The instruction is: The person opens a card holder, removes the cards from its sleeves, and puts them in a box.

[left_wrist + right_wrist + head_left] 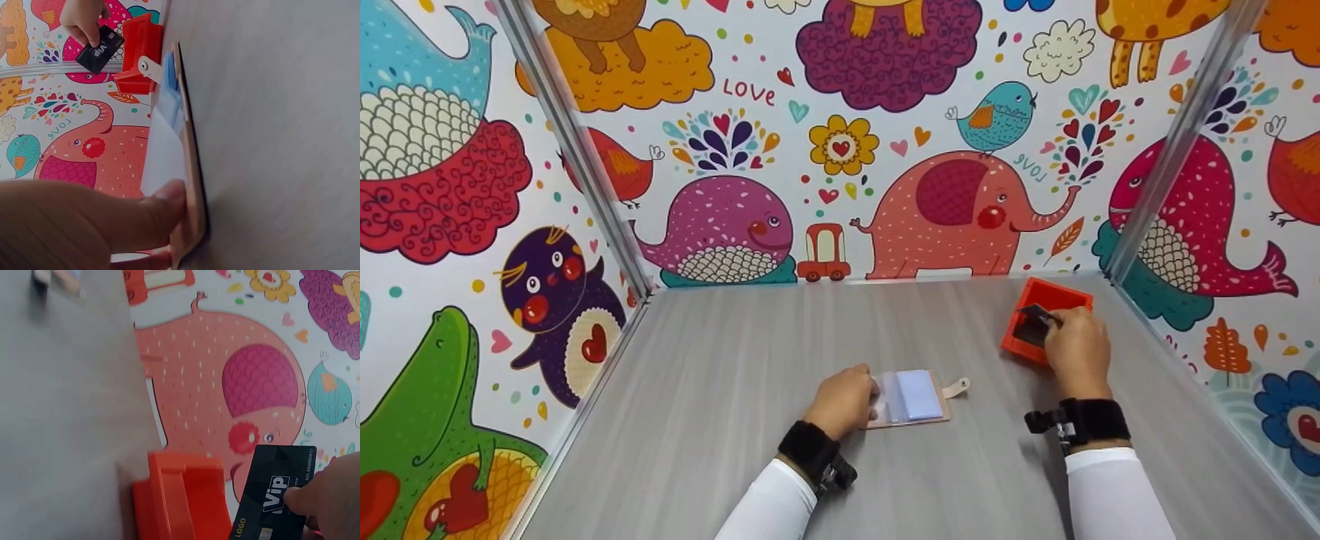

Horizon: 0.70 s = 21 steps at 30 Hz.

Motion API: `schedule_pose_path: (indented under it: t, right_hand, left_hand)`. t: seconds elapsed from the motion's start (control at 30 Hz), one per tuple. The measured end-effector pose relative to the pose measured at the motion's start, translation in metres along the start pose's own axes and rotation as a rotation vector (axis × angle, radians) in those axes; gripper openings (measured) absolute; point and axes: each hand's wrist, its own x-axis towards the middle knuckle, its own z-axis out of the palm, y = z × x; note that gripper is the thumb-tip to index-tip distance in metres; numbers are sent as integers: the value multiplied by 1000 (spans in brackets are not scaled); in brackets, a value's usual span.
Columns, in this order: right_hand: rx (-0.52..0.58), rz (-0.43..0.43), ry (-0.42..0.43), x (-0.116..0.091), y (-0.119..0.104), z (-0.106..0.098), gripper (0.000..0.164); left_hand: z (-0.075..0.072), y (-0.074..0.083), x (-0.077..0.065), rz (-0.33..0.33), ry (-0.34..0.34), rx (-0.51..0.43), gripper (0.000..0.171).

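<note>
A black card (269, 495) printed "Vip" is pinched between the thumb and fingers of my right hand (1078, 352). In the head view it overlaps the red-orange bin (1021, 348); the right wrist view shows it tilted beside the bin's open top. My left hand (844, 401) grips the left side of a card holder (947, 411), which lies open on the table. Clear plastic sleeves (166, 152) stand partly raised under my left thumb, and a pale blue sheet shows on the right. A snap strap (958, 388) sticks out from the holder's right edge.
The grey wood-grain table (720, 352) meets a wall (840, 67) printed with cartoon animals at the back. Metal corner posts (577, 150) and printed side panels stand left and right. The bin sits near the table's back right corner.
</note>
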Motion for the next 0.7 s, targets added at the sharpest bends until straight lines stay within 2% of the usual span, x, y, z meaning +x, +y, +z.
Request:
schedule_pose_path:
  t: [0.1, 0.17, 0.43, 0.7]
  right_hand:
    - [-41, -71, 89, -2, 10, 3, 24]
    - [-54, -94, 95, -3, 14, 7, 26]
    - [-136, -45, -45, -3, 15, 19, 34]
    - [-159, -70, -78, -6, 18, 27, 35]
  left_hand:
    - [0, 0, 0, -2, 4, 5, 22]
    - [0, 0, 0, -7, 6, 8, 22]
    - [-1, 1, -1, -27, -1, 1, 24]
    - [0, 2, 0, -33, -12, -6, 27]
